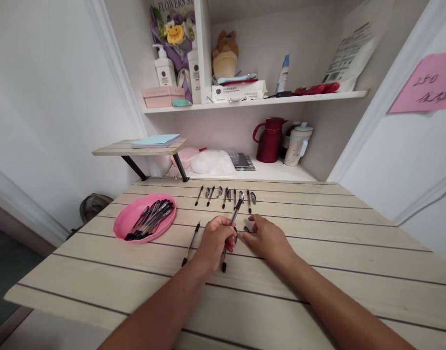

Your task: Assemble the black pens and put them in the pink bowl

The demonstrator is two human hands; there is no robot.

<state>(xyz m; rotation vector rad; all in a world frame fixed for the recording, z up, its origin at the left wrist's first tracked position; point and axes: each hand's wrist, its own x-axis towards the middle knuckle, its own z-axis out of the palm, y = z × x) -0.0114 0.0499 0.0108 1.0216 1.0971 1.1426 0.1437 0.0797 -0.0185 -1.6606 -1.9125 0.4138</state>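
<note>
Near the middle of the table (354, 253), the left hand (214, 243) is clenched around a pen (236, 209) that tilts toward the far edge. The right hand (267, 239) lies just beside it, its fingertips at a small dark piece (247, 229); whether they pinch it cannot be told. A loose pen (191, 242) lies left of the hands. A pink tray (125, 219) of pens sits near the left edge, and a row of pen parts (226, 194) lines the far edge. Wide planks lie between the right hand and the right edge.

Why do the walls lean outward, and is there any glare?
Head view: the wide lens bows the white wall trim outward; light is soft, with faint shadows beneath the left hand, which grips a slim black pen, and the right hand; no glare on the pale slatted wooden table.
</note>
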